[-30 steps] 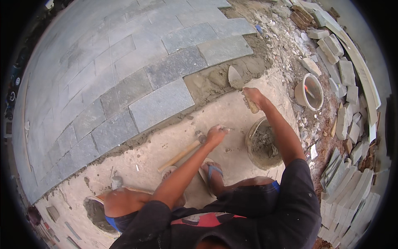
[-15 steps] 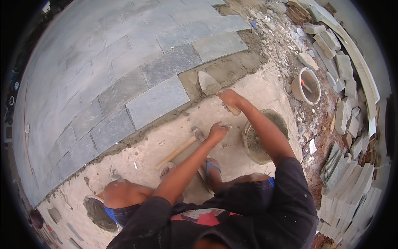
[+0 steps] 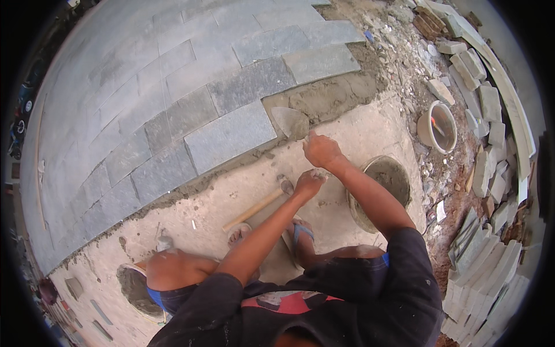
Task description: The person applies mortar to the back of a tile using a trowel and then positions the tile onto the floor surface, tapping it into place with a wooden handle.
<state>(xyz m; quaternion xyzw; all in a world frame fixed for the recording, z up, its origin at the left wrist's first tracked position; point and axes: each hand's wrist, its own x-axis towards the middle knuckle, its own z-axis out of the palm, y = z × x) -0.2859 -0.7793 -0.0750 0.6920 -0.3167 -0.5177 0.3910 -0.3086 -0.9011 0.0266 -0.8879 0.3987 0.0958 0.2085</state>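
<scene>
My right hand (image 3: 322,151) is closed round the handle of a pointed trowel, which it mostly hides. The trowel blade (image 3: 290,122) rests on the wet mortar bed (image 3: 329,95), close to the end of a grey stone slab (image 3: 231,137). My left hand (image 3: 310,184) is held lower, its fingers curled in; whether anything is inside them cannot be seen. Just beside it, on the pale concrete, lies a hammer (image 3: 254,209) with a wooden handle, its head partly behind my left hand.
Laid grey slabs (image 3: 173,87) spread across the far left. A mortar bucket (image 3: 399,173) stands by my right forearm, another (image 3: 136,289) by my left knee. Beyond the right one is a pail of water (image 3: 437,128). Rubble and stacked stone pieces (image 3: 485,272) line the right side.
The trowel has shifted left over the mortar, nearer to the slab's end, and my right hand has turned with it. My left hand stays closed. The whole view has shifted slightly.
</scene>
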